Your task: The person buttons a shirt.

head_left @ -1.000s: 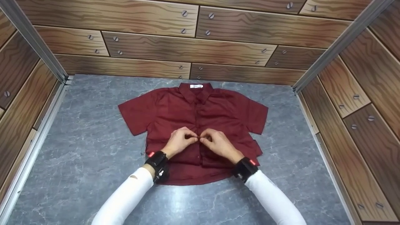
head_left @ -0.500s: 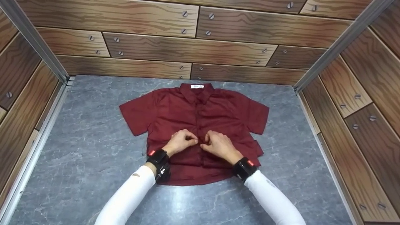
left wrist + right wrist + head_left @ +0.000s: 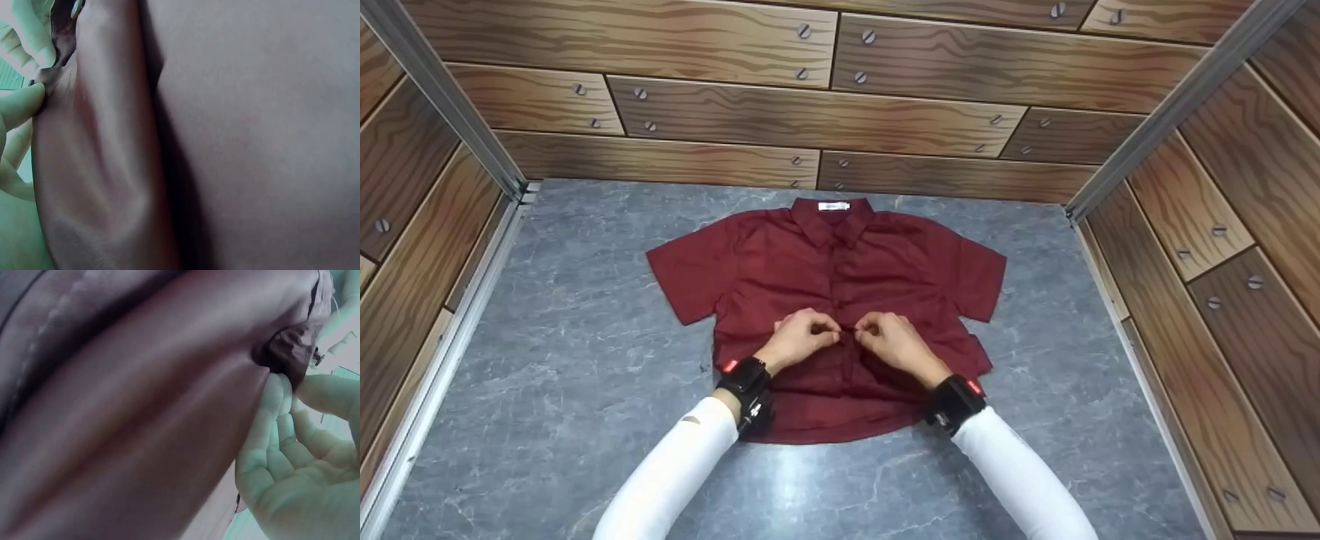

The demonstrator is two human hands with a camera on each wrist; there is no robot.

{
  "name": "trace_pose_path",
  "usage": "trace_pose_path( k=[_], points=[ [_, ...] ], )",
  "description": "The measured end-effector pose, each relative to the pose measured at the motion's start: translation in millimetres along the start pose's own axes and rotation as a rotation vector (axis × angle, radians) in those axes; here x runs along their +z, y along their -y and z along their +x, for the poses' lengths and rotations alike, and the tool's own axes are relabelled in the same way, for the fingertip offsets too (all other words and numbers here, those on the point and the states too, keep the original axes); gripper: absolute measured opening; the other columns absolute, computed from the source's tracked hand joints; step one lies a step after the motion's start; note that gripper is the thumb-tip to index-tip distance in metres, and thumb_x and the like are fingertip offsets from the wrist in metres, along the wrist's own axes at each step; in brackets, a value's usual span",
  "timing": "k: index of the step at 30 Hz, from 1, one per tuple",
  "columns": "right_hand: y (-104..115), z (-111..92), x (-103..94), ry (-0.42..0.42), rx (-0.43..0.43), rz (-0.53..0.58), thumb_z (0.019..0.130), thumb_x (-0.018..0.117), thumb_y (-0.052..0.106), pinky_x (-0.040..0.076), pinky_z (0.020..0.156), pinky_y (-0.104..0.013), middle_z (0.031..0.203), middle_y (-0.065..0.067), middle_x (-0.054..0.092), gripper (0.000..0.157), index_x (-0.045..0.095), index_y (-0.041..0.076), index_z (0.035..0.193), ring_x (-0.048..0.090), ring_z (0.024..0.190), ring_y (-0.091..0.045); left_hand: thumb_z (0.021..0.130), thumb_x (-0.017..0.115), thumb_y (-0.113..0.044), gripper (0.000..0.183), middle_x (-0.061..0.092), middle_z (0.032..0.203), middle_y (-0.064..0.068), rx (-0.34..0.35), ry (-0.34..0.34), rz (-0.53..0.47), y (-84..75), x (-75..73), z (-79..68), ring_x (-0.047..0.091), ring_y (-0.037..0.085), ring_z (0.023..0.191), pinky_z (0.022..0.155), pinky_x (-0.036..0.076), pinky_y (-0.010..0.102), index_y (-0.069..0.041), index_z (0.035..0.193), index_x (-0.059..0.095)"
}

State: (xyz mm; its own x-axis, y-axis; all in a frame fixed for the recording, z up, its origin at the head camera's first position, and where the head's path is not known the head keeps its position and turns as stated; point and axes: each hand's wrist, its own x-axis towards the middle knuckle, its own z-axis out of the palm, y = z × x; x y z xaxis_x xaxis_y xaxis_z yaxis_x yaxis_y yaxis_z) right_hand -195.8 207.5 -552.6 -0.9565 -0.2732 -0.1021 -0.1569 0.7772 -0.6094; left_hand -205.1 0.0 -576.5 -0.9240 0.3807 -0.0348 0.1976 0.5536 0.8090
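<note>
A dark red short-sleeved shirt point(image 3: 780, 262) lies front up, its collar with a white label point(image 3: 833, 205) at the far side. At the middle of its front placket, my left hand point(image 3: 802, 335) pinches the cloth between thumb and fingers. Just to the right, my right hand point(image 3: 891, 341) pinches the facing edge. In the left wrist view, fingertips point(image 3: 22, 107) hold a small fold lifted at the edge. The right wrist view shows bunched cloth point(image 3: 289, 349) between thumb and fingers, with a small button point(image 3: 318, 356) beside it.
The shirt rests on a grey marbled surface point(image 3: 577, 300). Wood-patterned panels point(image 3: 735, 112) stand behind it and on both sides, with metal posts at the corners. Black straps with cameras point(image 3: 956, 403) sit on both wrists, over white sleeves point(image 3: 1027, 480).
Half a second ago the right fingers were parted near the placket; now they pinch its edge again. Both hands have shifted slightly right and a little away from the body.
</note>
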Motion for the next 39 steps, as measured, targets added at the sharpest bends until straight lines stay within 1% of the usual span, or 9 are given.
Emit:
trace_pose_path(
  k=[5, 10, 13, 18, 23, 27, 32, 35, 39],
  points=[
    [-0.9, 1.7, -0.3, -0.009, 0.005, 0.056, 0.088, 0.067, 0.020, 0.050, 0.069, -0.028, 0.082, 0.002, 0.071, 0.010, 0.073, 0.014, 0.094, 0.063, 0.074, -0.009, 0.084, 0.072, -0.029, 0.011, 0.068, 0.096, -0.006, 0.003, -0.005, -0.011, -0.4, -1.3, 1.6, 0.060, 0.014, 0.095, 0.083, 0.032, 0.041, -0.025, 0.093, 0.077],
    [-0.5, 2.4, -2.3, 0.032, -0.002, 0.149, 0.091, 0.065, 0.019, 0.050, 0.067, -0.027, 0.084, 0.001, 0.071, 0.010, 0.073, 0.013, 0.094, 0.062, 0.071, -0.009, 0.085, 0.071, -0.030, 0.011, 0.070, 0.095, -0.007, 0.010, -0.014, -0.014, -3.5, -3.8, 1.8, 0.060, 0.013, 0.096, 0.085, 0.033, 0.044, -0.025, 0.092, 0.077],
    [1.1, 2.4, -4.1, 0.045, 0.004, 0.202, 0.092, 0.064, 0.019, 0.050, 0.067, -0.026, 0.085, 0.001, 0.070, 0.011, 0.072, 0.013, 0.094, 0.062, 0.071, -0.009, 0.085, 0.069, -0.030, 0.009, 0.069, 0.092, -0.008, 0.012, -0.006, 0.025, -7.1, -4.1, 2.0, 0.060, 0.012, 0.093, 0.084, 0.033, 0.044, -0.025, 0.090, 0.075],
    [5.3, 3.0, -5.8, 0.032, -0.008, 0.247, 0.091, 0.064, 0.020, 0.049, 0.068, -0.026, 0.084, 0.001, 0.069, 0.012, 0.073, 0.013, 0.095, 0.062, 0.071, -0.009, 0.086, 0.068, -0.030, 0.007, 0.066, 0.089, -0.007, 0.036, 0.008, 0.125, -13.5, -3.4, 3.5, 0.058, 0.013, 0.090, 0.081, 0.031, 0.044, -0.025, 0.087, 0.074],
    [8.5, 3.3, -5.9, 0.036, -0.023, 0.280, 0.090, 0.065, 0.018, 0.051, 0.066, -0.026, 0.085, -0.001, 0.070, 0.013, 0.072, 0.009, 0.097, 0.063, 0.070, -0.009, 0.085, 0.069, -0.028, 0.007, 0.065, 0.088, -0.006, 0.013, -0.015, 0.147, -16.6, -3.3, 5.0, 0.060, 0.015, 0.090, 0.082, 0.032, 0.044, -0.024, 0.084, 0.075],
    [9.7, 3.0, -5.8, 0.036, -0.030, 0.276, 0.089, 0.066, 0.017, 0.052, 0.067, -0.026, 0.086, -0.002, 0.071, 0.013, 0.072, 0.009, 0.098, 0.064, 0.072, -0.009, 0.084, 0.068, -0.028, 0.008, 0.064, 0.088, -0.005, -0.004, -0.032, 0.137, -17.2, -2.5, 6.7, 0.060, 0.016, 0.090, 0.083, 0.033, 0.044, -0.023, 0.082, 0.075],
    [10.6, 2.3, -5.7, 0.019, -0.049, 0.226, 0.089, 0.067, 0.019, 0.052, 0.069, -0.027, 0.085, 0.000, 0.072, 0.012, 0.072, 0.012, 0.097, 0.065, 0.075, -0.009, 0.083, 0.068, -0.027, 0.008, 0.064, 0.089, -0.005, -0.016, -0.045, 0.132, -18.1, -1.3, 7.1, 0.060, 0.016, 0.091, 0.085, 0.033, 0.045, -0.023, 0.080, 0.074],
    [10.7, 2.1, -5.5, -0.001, -0.080, 0.187, 0.088, 0.068, 0.022, 0.051, 0.069, -0.027, 0.085, 0.001, 0.072, 0.013, 0.072, 0.014, 0.098, 0.065, 0.075, -0.009, 0.083, 0.067, -0.028, 0.009, 0.064, 0.089, -0.005, -0.025, -0.051, 0.128, -19.3, -1.3, 6.7, 0.060, 0.017, 0.091, 0.085, 0.032, 0.045, -0.022, 0.081, 0.074],
    [10.0, 2.2, -4.9, -0.035, -0.139, 0.153, 0.091, 0.065, 0.023, 0.051, 0.065, -0.024, 0.083, 0.005, 0.071, 0.013, 0.073, 0.016, 0.099, 0.064, 0.073, -0.007, 0.083, 0.067, -0.028, 0.011, 0.065, 0.091, -0.002, -0.037, -0.053, 0.094, -18.8, -1.2, 7.3, 0.060, 0.019, 0.093, 0.086, 0.033, 0.046, -0.019, 0.082, 0.074]
  ],
)
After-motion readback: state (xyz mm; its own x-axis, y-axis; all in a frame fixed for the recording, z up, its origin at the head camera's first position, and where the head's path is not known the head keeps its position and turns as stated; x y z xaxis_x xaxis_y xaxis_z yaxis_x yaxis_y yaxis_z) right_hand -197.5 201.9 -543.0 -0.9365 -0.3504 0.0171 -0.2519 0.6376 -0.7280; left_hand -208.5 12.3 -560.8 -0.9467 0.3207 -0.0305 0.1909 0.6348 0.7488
